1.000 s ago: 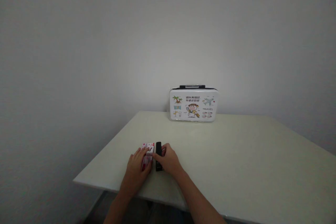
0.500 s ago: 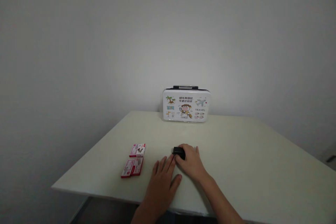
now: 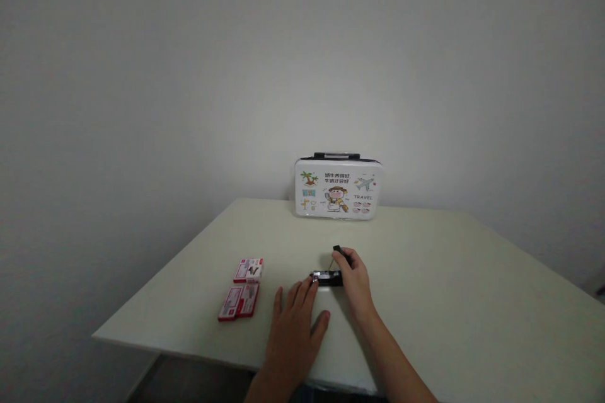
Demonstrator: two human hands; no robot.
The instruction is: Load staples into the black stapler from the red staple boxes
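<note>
On the table (image 3: 425,277), I see my right hand (image 3: 354,274) pinching the black stapler's (image 3: 327,277) lifted top, while my left hand (image 3: 295,327) lies flat and open, fingertips touching its end.

The place looks like a plain room in a home or small office, though which of the two cannot be told. A pale cream, smooth-topped table (image 3: 425,277) stands in a corner against bare, unmarked white walls (image 3: 189,75). At its far edge a small white carry case with a black handle and cartoon travel pictures (image 3: 337,186) stands upright against the wall. Small red-and-white cardboard boxes (image 3: 241,289) lie on the tabletop, the sort that hold stationery supplies.
</note>
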